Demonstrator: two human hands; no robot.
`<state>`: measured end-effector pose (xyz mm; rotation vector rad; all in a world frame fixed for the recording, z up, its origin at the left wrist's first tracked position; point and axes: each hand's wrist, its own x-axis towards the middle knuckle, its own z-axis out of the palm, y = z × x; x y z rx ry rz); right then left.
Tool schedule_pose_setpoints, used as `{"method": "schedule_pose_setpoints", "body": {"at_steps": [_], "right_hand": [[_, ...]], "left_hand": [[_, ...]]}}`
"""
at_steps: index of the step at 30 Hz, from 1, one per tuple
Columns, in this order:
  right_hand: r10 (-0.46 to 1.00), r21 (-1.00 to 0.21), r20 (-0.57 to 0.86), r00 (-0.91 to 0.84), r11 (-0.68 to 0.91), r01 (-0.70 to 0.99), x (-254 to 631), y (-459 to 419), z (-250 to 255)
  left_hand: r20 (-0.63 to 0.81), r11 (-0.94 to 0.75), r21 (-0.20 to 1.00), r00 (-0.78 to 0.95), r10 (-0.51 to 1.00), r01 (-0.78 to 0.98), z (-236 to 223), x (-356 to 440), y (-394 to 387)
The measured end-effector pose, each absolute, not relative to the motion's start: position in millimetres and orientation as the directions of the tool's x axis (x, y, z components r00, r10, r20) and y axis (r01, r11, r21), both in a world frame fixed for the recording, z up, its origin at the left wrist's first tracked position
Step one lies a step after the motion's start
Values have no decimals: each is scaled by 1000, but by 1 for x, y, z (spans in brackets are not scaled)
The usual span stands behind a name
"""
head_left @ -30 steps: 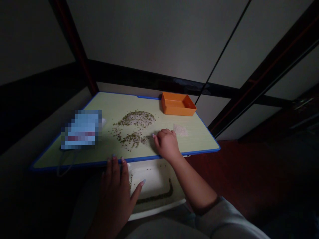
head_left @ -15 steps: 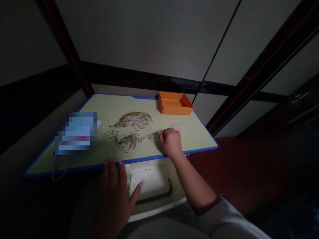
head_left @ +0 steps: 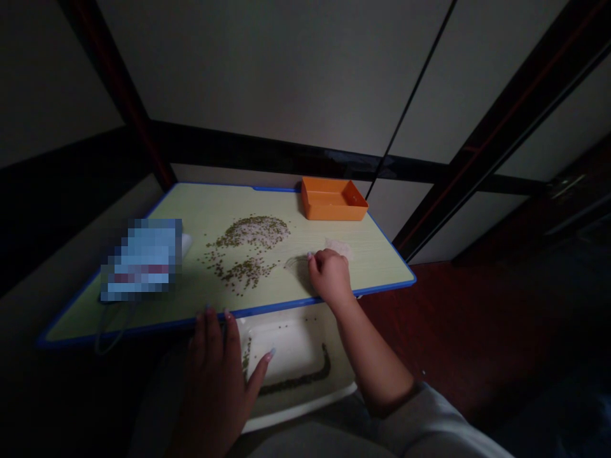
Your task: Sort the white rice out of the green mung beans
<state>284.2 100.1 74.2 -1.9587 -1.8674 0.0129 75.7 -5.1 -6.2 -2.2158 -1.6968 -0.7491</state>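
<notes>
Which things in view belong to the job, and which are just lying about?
Likely in use: right hand, holding an indistinct thin implement; mixed green and pale grains; pale pile; white basin; table.
Likely lying about: pixelated blue item; orange tray (untouched, so unsure).

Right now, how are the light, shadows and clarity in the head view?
Head view: dim overall, lower corners near black; bare left hand poorly lit; shadow on the pale-green, blue-edged table beside the bare right hand. Head view, too: thin, wire-like implement at that hand faint; pale-blue object on the table pixelated.
</notes>
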Motion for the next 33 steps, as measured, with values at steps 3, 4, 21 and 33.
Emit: {"method": "schedule_pose_setpoints", "body": {"at_steps": [3, 4, 21, 33], "right_hand": [[957, -312, 277, 82, 8, 950, 283, 101, 75], [958, -312, 275, 80, 10, 950, 282, 101, 75], [961, -301, 273, 52, 34, 953, 275, 102, 78], [968, -284, 251, 4, 70, 956, 268, 101, 81]], "left_hand": [[540, -292, 105, 193, 820, 951, -6, 75, -5], [539, -293, 103, 195, 820, 951, -6, 75, -5], [516, -293, 112, 197, 834, 949, -5, 73, -7], [503, -291, 145, 182, 845, 946, -5, 73, -6]]}}
